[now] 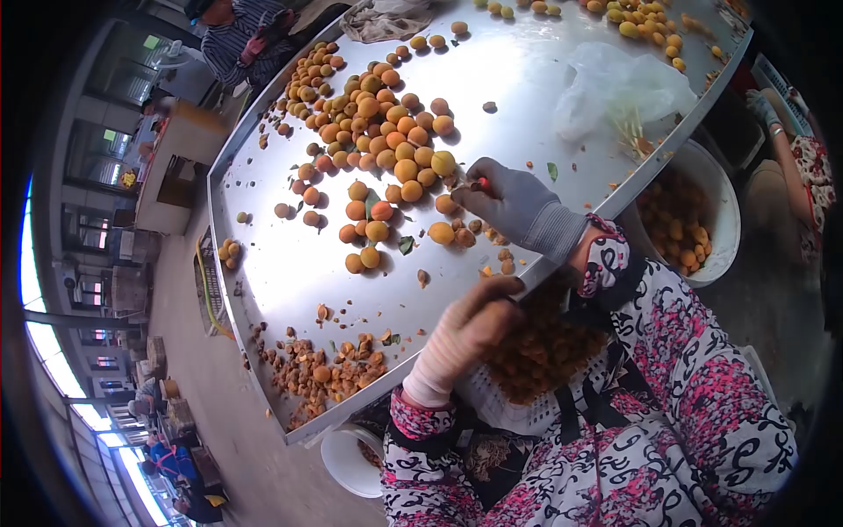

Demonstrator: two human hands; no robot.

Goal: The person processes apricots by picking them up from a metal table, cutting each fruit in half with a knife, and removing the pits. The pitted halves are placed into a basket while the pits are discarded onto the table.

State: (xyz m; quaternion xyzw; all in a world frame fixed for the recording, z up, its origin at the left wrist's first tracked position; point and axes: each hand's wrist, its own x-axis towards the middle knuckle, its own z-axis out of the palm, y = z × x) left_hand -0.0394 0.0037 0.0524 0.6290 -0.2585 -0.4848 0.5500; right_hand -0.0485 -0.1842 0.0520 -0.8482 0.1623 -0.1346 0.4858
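Note:
My right hand [518,204], in a grey knit glove, is closed over the table's near edge beside the apricot pile [378,132]. A small red-ended tool [483,183] pokes out between its fingers; the rest is hidden in the grip. Single apricots [442,233] and brown, soft pieces lie just beneath it. Smeared by motion, my left hand [479,327], its wrist wrapped in pale cloth, is at the table's rim. Its fingers overlap a white crate [500,413] on my lap that holds many brownish fruit pieces [544,351].
The metal table [474,53] has a raised rim. Brown scraps [325,373] heap at its left corner, and a clear plastic bag [619,88] lies at the right. A bucket of apricots [724,237] and a white bucket [351,461] stand below. Other people [246,39] sit around it.

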